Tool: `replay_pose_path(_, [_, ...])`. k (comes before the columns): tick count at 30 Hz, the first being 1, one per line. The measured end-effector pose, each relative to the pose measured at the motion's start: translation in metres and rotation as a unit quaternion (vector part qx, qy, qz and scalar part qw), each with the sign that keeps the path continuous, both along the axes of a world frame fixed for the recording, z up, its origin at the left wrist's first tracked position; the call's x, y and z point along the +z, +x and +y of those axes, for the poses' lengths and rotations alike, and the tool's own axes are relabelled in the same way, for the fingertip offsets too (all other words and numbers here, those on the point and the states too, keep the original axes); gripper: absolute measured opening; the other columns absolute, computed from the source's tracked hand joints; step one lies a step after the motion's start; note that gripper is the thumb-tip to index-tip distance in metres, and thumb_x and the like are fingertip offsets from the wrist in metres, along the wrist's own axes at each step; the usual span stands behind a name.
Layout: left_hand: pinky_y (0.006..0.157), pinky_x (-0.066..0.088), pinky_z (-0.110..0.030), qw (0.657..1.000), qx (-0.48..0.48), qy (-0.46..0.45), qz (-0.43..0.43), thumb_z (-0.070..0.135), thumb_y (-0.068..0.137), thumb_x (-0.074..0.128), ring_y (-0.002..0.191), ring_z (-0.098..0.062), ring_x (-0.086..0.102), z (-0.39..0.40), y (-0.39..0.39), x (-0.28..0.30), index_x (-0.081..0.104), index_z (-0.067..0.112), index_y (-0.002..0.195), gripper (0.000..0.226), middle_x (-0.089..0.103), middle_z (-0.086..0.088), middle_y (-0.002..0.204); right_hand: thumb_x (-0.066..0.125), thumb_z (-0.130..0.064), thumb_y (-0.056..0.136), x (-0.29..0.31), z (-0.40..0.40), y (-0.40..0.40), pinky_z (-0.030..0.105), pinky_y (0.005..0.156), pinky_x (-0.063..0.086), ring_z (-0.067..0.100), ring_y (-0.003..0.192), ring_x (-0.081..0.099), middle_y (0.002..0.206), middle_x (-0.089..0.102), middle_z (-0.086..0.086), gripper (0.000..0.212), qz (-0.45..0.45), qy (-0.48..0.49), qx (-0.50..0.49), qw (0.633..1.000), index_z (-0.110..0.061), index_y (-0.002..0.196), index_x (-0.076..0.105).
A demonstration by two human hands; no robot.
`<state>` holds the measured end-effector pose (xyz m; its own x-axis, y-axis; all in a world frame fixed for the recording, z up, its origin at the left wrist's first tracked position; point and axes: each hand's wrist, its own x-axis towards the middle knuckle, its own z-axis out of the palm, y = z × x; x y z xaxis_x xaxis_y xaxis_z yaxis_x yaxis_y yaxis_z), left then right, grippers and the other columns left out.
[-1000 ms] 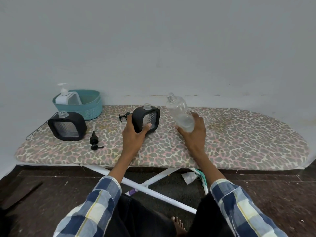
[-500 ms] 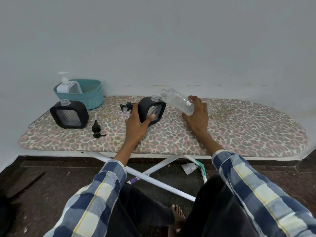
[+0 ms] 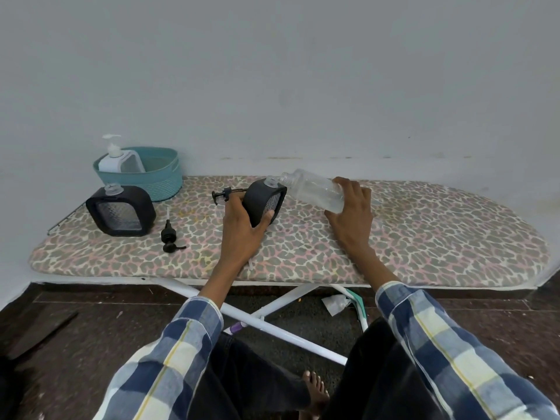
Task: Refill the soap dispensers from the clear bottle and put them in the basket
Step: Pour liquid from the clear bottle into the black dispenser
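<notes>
One white dispenser point(image 3: 121, 161) already stood in the basket point(image 3: 157, 180) at the ironing board's point(image 3: 424, 237) far left corner, while mid-board the left hand point(image 3: 242, 234) gripped a black dispenser point(image 3: 264, 201), the right hand point(image 3: 351, 213) tipped the clear bottle point(image 3: 315, 189) at its neck, and another black one point(image 3: 121, 211) waited uncapped.

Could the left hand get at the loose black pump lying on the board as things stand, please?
Probably not yet: the left hand grips the black dispenser under the clear bottle. Once freed, bare ironing board lies between it and the loose pump.
</notes>
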<state>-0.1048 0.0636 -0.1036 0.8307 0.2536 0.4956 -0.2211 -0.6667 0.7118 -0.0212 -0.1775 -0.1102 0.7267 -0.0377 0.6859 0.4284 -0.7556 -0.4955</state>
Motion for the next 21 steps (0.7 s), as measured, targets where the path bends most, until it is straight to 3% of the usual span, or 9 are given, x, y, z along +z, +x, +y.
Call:
replay_pose_path(4, [0.085, 0.052, -0.033, 1.000, 0.006, 0.014, 0.000, 0.035, 0.097, 0.073, 0.109, -0.017, 0.052, -0.0005, 0.0006, -0.0025, 0.033, 0.024, 0.133, 0.055, 0.042, 0.004, 0.126, 0.083, -0.022, 0.081, -0.0026, -0.0005, 0.0016, 0.040, 0.072, 0.053, 0.029, 0.115, 0.049, 0.127, 0.062, 0.003, 0.060, 0.000, -0.020, 0.003, 1.000, -0.021, 0.135, 0.058])
replay_pose_path(12, [0.093, 0.053, -0.037, 1.000, -0.002, 0.005, -0.001, 0.032, 0.098, 0.072, 0.114, -0.017, 0.052, 0.0002, 0.0024, -0.0043, 0.032, 0.028, 0.136, 0.056, 0.044, 0.007, 0.129, 0.083, -0.021, 0.081, -0.0021, -0.0005, 0.0004, 0.039, 0.076, 0.052, 0.030, 0.116, 0.051, 0.128, 0.062, 0.005, 0.060, -0.012, -0.017, -0.011, 1.000, -0.021, 0.136, 0.059])
replay_pose_path(21, [0.102, 0.051, -0.035, 0.999, -0.045, -0.011, 0.004, 0.024, 0.101, 0.066, 0.127, -0.019, 0.051, 0.0021, 0.0033, -0.0053, 0.032, 0.029, 0.148, 0.058, 0.047, -0.002, 0.145, 0.082, -0.021, 0.083, 0.0004, 0.0000, 0.0007, 0.040, 0.077, 0.053, 0.030, 0.116, 0.050, 0.129, 0.061, 0.004, 0.059, -0.006, -0.014, -0.027, 1.000, -0.023, 0.137, 0.059])
